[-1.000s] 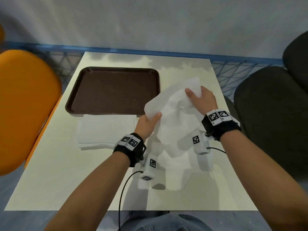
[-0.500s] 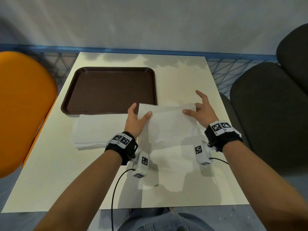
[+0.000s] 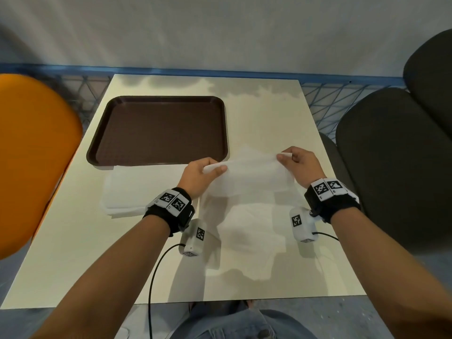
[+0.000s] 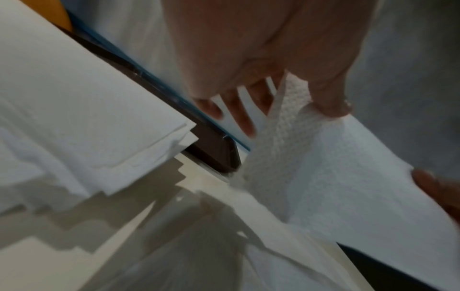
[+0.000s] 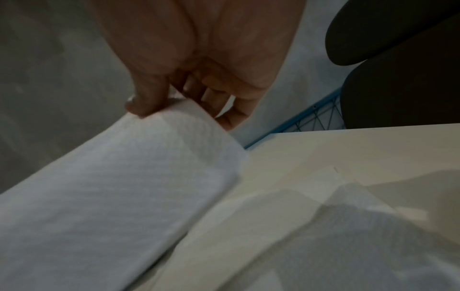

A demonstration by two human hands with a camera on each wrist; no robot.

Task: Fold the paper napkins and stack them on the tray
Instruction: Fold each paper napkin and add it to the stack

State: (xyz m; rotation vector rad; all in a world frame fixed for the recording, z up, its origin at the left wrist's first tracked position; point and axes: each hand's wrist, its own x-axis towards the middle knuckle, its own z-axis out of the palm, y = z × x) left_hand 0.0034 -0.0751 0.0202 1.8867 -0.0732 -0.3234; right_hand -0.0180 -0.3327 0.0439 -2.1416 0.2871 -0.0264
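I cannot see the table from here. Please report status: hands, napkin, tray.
Left hand and right hand each pinch one end of the napkin, lifted. Tray bare. Napkin pile beside it. Nothing blocking.

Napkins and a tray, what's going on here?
A person sits at a table folding paper napkins. Both hands are on one napkin: the left hand pinches its left end and the right hand pinches its right end, lifting the top edge off the table. A pile of napkins lies beside the left hand, just in front of the brown tray, which holds nothing so far.
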